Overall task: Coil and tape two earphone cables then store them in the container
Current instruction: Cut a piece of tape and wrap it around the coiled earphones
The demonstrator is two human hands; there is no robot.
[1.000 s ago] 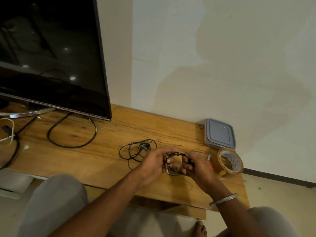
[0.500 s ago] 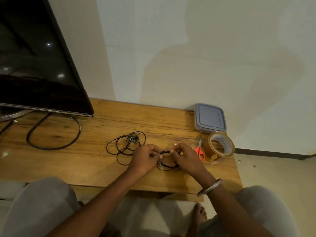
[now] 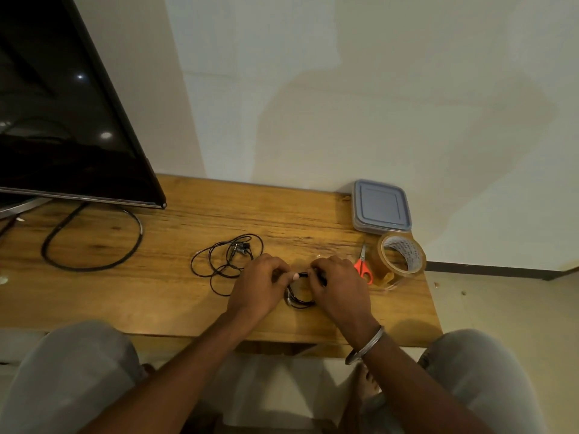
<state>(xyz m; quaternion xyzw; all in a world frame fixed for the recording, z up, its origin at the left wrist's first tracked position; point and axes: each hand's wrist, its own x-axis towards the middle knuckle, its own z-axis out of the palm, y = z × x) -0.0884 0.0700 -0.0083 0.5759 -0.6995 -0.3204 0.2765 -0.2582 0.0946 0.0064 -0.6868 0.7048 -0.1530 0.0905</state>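
Both my left hand [image 3: 258,288] and right hand [image 3: 341,289] pinch the top of the coiled earphone cable [image 3: 300,301], fingers curled, near the front edge of the desk [image 3: 175,296]. The second earphone cable [image 3: 227,258] lies loose just left of my left hand. The lidded container [image 3: 380,206] sits at the back right corner, with the tape roll [image 3: 401,256] and scissors [image 3: 363,268] in front of it.

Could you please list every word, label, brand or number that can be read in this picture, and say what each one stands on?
On the brown packing tape roll: dark print on its white inner core, too small and blurred to read.
On the black television screen: no brand or label shows.
On the square clear plastic container with a grey-blue lid: no label shows.
No text in this picture can be read.
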